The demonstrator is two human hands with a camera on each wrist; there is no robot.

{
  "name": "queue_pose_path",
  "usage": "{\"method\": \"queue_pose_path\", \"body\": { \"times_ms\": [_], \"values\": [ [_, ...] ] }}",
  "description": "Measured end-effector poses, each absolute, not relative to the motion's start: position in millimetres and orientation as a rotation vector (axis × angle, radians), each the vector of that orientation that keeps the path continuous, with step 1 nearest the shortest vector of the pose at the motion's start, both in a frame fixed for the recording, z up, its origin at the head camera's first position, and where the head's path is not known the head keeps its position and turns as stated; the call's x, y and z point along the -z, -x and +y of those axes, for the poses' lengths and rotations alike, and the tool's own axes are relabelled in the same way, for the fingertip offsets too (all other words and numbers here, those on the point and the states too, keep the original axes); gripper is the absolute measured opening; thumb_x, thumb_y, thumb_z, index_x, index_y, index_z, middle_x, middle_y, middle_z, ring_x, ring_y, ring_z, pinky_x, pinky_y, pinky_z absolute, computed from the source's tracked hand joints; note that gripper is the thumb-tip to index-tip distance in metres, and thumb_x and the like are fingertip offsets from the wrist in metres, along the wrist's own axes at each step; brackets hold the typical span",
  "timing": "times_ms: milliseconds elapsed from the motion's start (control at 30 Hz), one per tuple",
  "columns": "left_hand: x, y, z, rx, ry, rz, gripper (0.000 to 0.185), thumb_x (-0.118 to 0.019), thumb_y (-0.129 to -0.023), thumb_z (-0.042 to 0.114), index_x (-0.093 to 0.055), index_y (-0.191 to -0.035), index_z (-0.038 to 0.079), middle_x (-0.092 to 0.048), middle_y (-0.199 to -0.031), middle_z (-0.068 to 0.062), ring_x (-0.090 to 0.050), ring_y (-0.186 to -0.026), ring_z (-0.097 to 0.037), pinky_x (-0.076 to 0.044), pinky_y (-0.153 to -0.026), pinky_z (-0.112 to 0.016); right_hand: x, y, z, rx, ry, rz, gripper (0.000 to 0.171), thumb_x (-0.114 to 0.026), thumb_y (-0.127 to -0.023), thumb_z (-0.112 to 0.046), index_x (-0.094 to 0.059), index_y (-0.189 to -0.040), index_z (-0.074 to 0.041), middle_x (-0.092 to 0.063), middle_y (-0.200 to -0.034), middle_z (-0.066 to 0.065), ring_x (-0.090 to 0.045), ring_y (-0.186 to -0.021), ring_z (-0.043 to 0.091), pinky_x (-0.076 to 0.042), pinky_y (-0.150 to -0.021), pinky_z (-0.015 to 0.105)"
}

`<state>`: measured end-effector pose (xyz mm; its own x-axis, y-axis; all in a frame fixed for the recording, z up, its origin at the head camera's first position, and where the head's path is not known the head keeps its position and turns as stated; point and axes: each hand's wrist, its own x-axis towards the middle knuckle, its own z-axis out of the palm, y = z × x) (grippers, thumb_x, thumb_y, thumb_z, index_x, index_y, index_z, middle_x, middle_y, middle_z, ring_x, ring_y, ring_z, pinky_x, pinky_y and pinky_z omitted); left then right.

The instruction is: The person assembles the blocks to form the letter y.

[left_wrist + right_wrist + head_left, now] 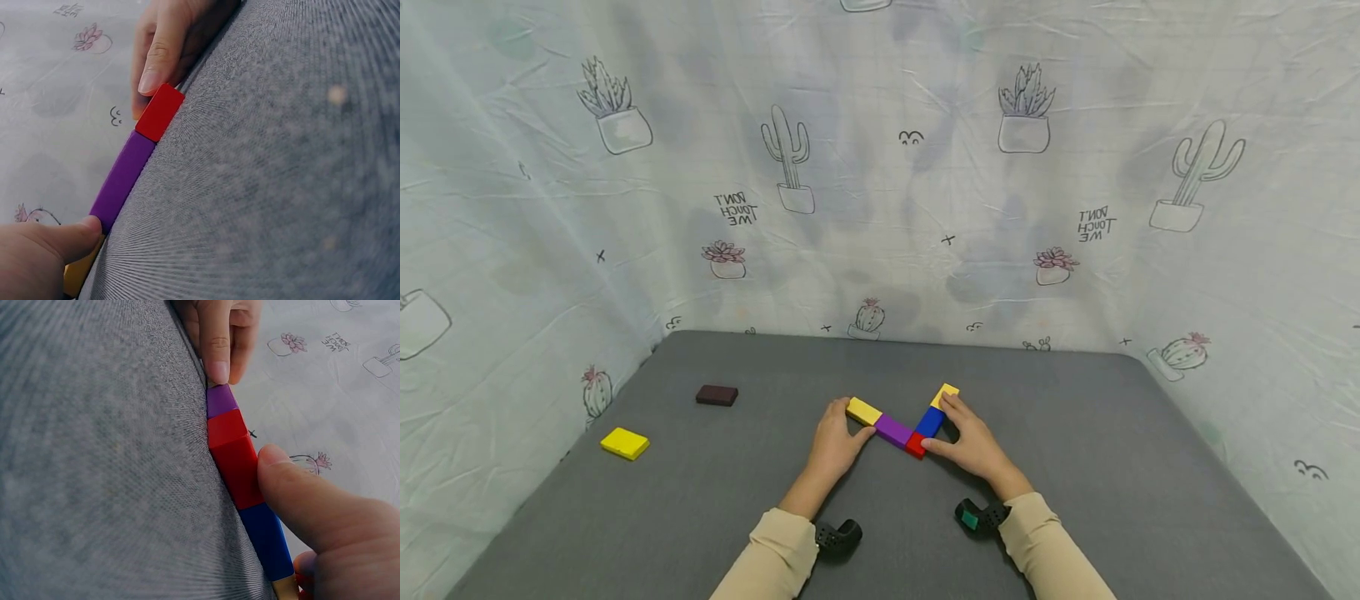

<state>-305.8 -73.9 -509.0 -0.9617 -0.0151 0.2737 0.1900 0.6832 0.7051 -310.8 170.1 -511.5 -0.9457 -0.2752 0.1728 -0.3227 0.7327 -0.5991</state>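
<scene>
The left hand (837, 442) pinches the left yellow block (864, 412), the right hand (972, 438) spans wide from red block (916, 446) to right yellow block (943, 396), and light pressure should keep the tabletop (1120, 475) V-shaped row (893, 431) flush.

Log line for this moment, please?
left hand: holds yellow block beside purple block | right hand: touches red block | red block: V corner | apart: yellow slab, dark block
</scene>
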Motion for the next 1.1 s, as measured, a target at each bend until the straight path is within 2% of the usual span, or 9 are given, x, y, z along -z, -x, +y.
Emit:
{"method": "queue_pose_path", "body": {
  "times_ms": [233, 533, 1100],
  "values": [
    [508.8, 303.9, -75.5, 1.153, 0.14, -2.667, 0.066, -0.073, -0.084, 0.022, -0.043, -0.135, -0.007, -0.042, -0.141, -0.029, -0.039, -0.132, -0.042, -0.035, -0.107, -0.053, 511.2, 310.4, 169.8, -1.028, -0.499, -2.862, 0.087, -0.069, -0.082, -0.049, -0.032, -0.148, -0.005, -0.022, -0.156, 0.016, -0.022, -0.143, 0.037, -0.028, -0.109, 0.059],
    [506.5, 305.9, -74.8, 1.165, 0.166, -2.633, 0.067, -0.074, -0.083, 0.022, -0.042, -0.136, -0.004, -0.046, -0.137, -0.024, -0.044, -0.13, -0.037, -0.038, -0.106, -0.05, 506.9, 310.5, 172.3, -1.023, -0.489, -2.865, 0.087, -0.07, -0.082, -0.048, -0.032, -0.148, -0.005, -0.022, -0.156, 0.018, -0.022, -0.142, 0.038, -0.028, -0.109, 0.059],
    [510.3, 296.6, -77.4, 1.248, 0.155, -2.522, 0.06, -0.072, -0.084, 0.015, -0.044, -0.132, -0.007, -0.051, -0.129, -0.026, -0.05, -0.121, -0.04, -0.043, -0.099, -0.052, 508.3, 305.2, 174.6, -1.028, -0.503, -2.844, 0.086, -0.07, -0.081, -0.048, -0.035, -0.146, -0.004, -0.025, -0.155, 0.016, -0.023, -0.143, 0.036, -0.031, -0.108, 0.058]
  ]
}}
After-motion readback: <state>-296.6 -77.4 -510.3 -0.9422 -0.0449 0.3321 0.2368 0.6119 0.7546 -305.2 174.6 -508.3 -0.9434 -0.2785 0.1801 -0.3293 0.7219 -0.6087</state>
